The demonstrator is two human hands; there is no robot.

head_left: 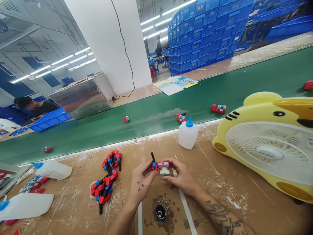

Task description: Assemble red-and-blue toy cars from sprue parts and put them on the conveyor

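1. My left hand (141,183) has thumb and fingertips pinching a small red-and-blue block (154,165), with its black rod (153,156) sticking up at a slight tilt.
2. My right hand (182,178) has the red-and-white toy body (163,167) nipped between thumb and fingers on its right side. It's right up against the block, but I honestly can't tell if the two are joined.
3. Both pieces are up over the cardboard tabletop (210,199), roughly centre in front of me. Just below, between my forearms, there's a round black thing (160,212) with dark wet-looking splotches around it.
4. Off to the left of my left hand is a messy heap of red and blue parts (104,189), black rods poking out.
5. Past my hands a white squeeze bottle (188,136) with a blue cap stands upright near the edge of the green belt (151,112). Big yellow animal-faced fan (220,133) over on my right.
6. Several little red toys (219,108) sit spread out along the belt, well apart.
7. Far left, across the belt, a person in a dark top (46,108) is by a blue tray (51,119). Tall stack of blue crates (202,37) behind, too.
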